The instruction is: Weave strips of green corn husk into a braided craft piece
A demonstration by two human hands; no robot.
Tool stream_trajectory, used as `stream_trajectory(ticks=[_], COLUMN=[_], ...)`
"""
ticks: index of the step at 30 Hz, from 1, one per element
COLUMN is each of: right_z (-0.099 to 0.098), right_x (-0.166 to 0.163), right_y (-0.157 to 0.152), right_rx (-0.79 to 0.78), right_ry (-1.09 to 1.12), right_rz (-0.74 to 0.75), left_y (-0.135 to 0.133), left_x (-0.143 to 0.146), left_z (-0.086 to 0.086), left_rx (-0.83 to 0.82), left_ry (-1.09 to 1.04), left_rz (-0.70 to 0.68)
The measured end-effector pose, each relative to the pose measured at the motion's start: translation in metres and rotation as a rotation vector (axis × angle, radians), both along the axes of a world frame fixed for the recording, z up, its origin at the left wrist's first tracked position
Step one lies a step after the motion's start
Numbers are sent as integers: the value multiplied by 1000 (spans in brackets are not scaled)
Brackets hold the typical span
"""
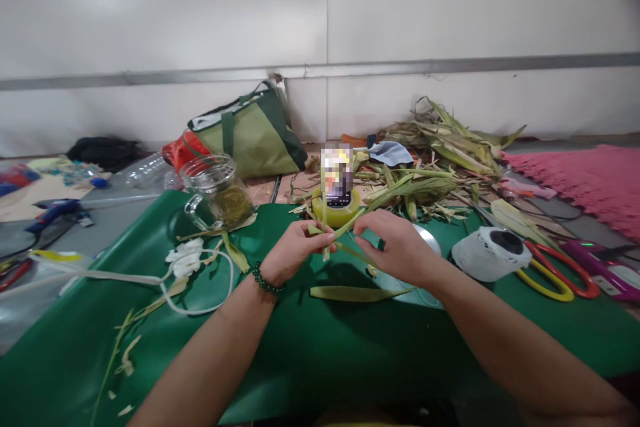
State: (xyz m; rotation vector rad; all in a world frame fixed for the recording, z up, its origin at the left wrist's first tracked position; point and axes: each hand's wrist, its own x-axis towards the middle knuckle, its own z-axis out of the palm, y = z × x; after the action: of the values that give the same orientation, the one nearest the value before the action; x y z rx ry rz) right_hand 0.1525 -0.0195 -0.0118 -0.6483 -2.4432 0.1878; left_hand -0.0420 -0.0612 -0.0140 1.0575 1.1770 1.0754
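My left hand [295, 250], with a dark green bead bracelet [267, 280] at its wrist, pinches several crossed strips of green corn husk [327, 238] between thumb and fingers. One strip stands upright and others slant to the right. My right hand [397, 247] is curled at these right-hand ends. A gap shows between its thumb and index finger, while a strip runs into the hand under the thumb; its other fingers are partly hidden. Below the hands a loose flat husk piece [357, 293] lies on the green mat [320, 353].
A phone [337, 177] stands in a yellow tape roll [345, 213]. Left are a glass mug [215, 193], white cable [125, 275] and glue gun [57, 213]. Right are a white thread spool [490, 253], scissors [565, 273] and a husk pile [450, 140]. Behind stands a green bag [250, 133].
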Motion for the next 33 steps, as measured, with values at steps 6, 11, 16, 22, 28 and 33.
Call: stream_trajectory(ticks=[6, 11, 16, 22, 28, 33], right_z=[0, -3, -10, -17, -15, -10], right_x=[4, -4, -11, -14, -15, -12], right_y=[3, -5, -7, -10, -11, -5], right_rx=[-147, -142, -177, -156, -127, -324], right_ry=[-138, 85, 187, 158, 209, 290], right_rz=[281, 317, 78, -30, -13, 64], left_y=[0, -3, -5, -7, -7, -5], left_x=[-4, 4, 10, 14, 14, 11], left_z=[4, 2, -2, -7, -4, -7], left_rx=[-44, 79, 154, 170, 150, 185], left_ry=[-10, 149, 321, 381, 341, 288], left_rz=[-42, -106, -142, -219, -216, -128])
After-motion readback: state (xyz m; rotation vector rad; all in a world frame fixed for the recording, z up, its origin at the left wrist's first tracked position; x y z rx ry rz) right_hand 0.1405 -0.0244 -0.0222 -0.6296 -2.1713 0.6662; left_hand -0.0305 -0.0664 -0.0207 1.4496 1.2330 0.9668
